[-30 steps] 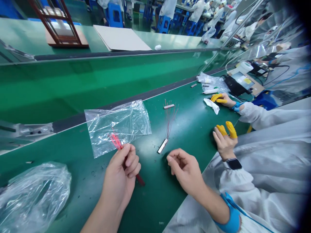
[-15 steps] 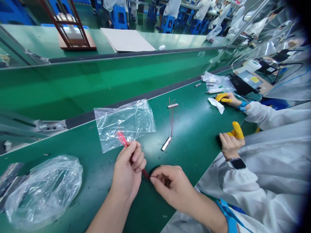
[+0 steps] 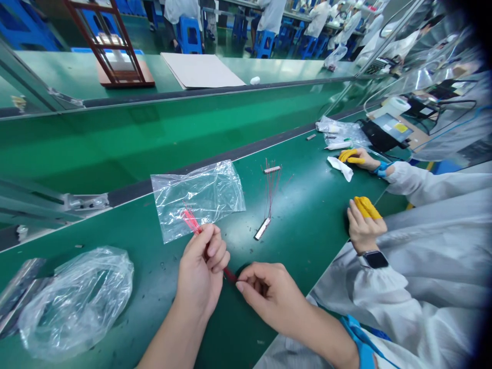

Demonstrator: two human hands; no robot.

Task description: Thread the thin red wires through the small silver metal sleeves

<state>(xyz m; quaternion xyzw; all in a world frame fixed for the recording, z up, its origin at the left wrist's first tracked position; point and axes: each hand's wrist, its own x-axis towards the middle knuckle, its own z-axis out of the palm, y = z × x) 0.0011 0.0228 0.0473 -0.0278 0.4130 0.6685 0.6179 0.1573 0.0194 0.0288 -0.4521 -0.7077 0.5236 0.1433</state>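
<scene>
A bundle of thin red wires [image 3: 190, 220] runs through the closed fist of my left hand [image 3: 203, 271]; its loose ends fan out above the fingers. Below that fist the bundle comes out again, and the pinched fingertips of my right hand [image 3: 265, 289] meet its lower end. A clear plastic bag [image 3: 200, 192] lies flat just beyond my left hand. To the right of the bag are two narrow strip-like parts, one farther off [image 3: 272, 169] and one nearer [image 3: 262, 229], with thin red wires stretched between them.
A crumpled clear bag [image 3: 77, 302] and metal bars [image 3: 19, 292] lie at the left. On the right, a co-worker's hands in yellow finger covers [image 3: 365, 225] rest near a white cloth [image 3: 340, 168]. A black device [image 3: 388, 128] stands beyond. Cardboard sheets [image 3: 202, 70] lie across the green channel.
The view has shifted slightly. My hands keep the same hold on the wires. The co-worker's nearer hand has curled its covered fingers.
</scene>
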